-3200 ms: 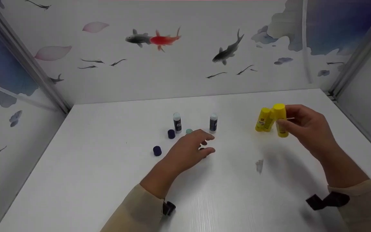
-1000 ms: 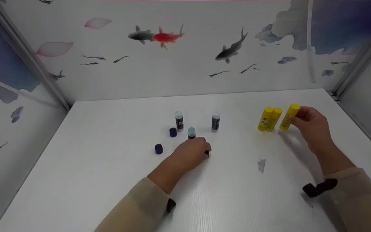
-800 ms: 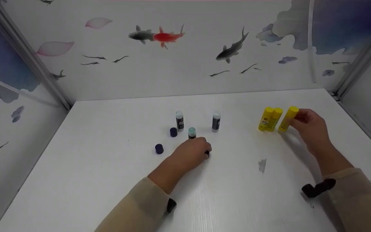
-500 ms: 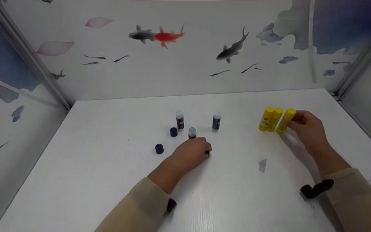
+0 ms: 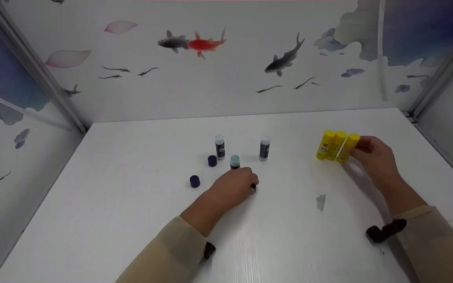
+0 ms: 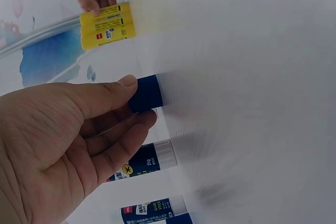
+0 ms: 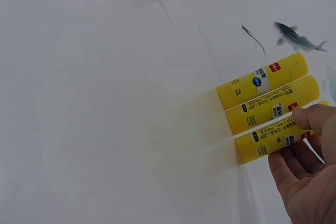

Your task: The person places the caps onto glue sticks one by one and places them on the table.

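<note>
My left hand (image 5: 232, 188) pinches a dark blue glue-stick cap (image 6: 147, 94) between thumb and fingers, low at the table top. Just beyond that hand stands an uncapped blue glue stick (image 5: 234, 161), partly hidden by it. With thumb and fingertips, my right hand (image 5: 378, 159) grips a yellow glue stick (image 7: 270, 139). It stands upright beside two other yellow glue sticks, the middle one (image 7: 273, 104) and the far one (image 7: 262, 81), with a thin gap between it and the middle one.
Two more uncapped blue glue sticks stand further back, one on the left (image 5: 220, 148) and one on the right (image 5: 264, 149). Two loose dark blue caps, one (image 5: 212, 160) near the left stick and another (image 5: 194, 181) closer, rest on the white table (image 5: 112, 204). A grey smudge (image 5: 320, 202) marks the table.
My right hand has lowered the yellow glue stick and brought it left, close to the other two. My left hand, open-fingered earlier, has closed on the blue cap and stayed there.
</note>
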The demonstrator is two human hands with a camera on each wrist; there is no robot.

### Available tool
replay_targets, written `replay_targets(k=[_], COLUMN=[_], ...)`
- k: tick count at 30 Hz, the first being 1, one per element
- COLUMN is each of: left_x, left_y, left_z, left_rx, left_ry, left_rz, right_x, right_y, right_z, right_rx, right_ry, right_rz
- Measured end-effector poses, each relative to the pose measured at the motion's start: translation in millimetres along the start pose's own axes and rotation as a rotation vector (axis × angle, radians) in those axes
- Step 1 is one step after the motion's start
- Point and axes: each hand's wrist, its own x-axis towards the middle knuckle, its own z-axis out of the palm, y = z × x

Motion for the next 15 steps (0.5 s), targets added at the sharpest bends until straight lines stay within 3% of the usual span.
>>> replay_targets(k=[15], left_x=[-0.4], left_y=[2.0], left_z=[-0.3], left_rx=[-0.038], left_ry=[-0.001], left_rz=[-0.027], right_x=[2.7], right_y=[-1.8], right_z=[2.7], right_rx=[0.022], right_ry=[-0.016], right_rz=[0.029])
